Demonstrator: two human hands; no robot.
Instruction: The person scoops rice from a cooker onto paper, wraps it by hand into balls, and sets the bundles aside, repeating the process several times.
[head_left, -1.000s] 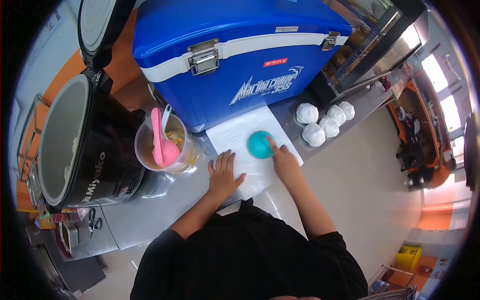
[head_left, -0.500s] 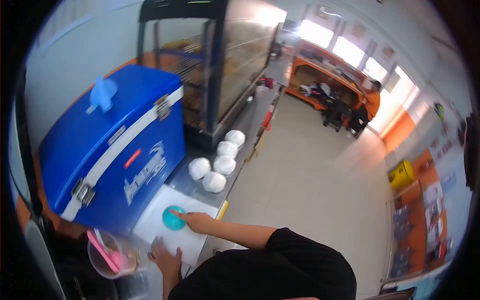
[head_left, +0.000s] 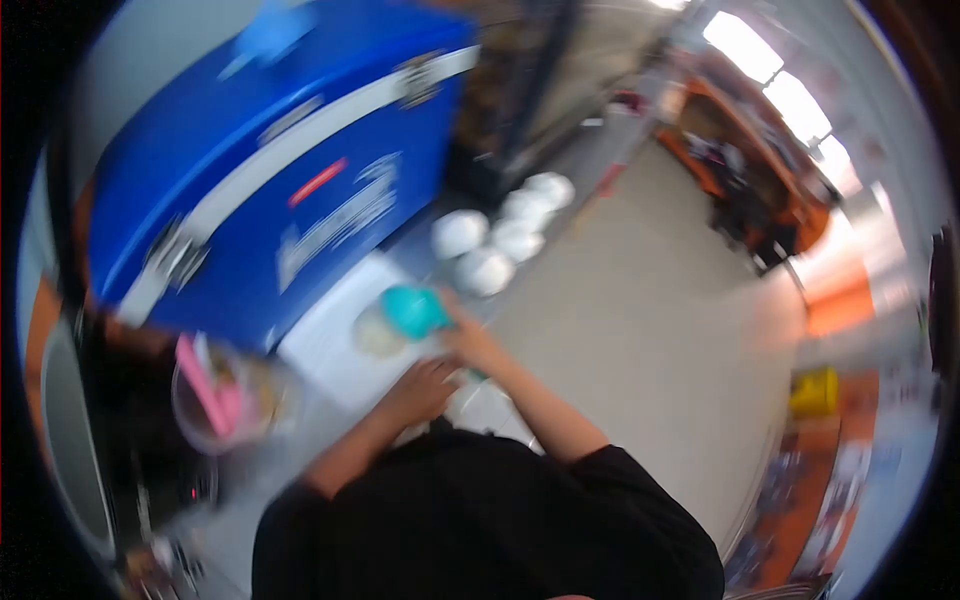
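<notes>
My right hand (head_left: 462,330) has its fingers closed on the rim of a teal bowl (head_left: 413,311), which is tilted over a sheet of white paper (head_left: 325,345). Beside the bowl, a pale round mound (head_left: 381,333) sits on the paper, looking like rice. My left hand (head_left: 425,388) is at the near edge of the paper, close to the right hand; its fingers are smeared by motion.
A big blue cooler box (head_left: 370,150) stands behind the paper. Several white round bundles (head_left: 486,270) lie to the right on the counter. A clear tub (head_left: 215,425) with a pink-handled utensil (head_left: 205,385) stands at left.
The teal bowl, earlier upside down on the paper under my right fingertips, is now lifted and tilted, showing the pale mound. My left hand has moved right. The view has shifted.
</notes>
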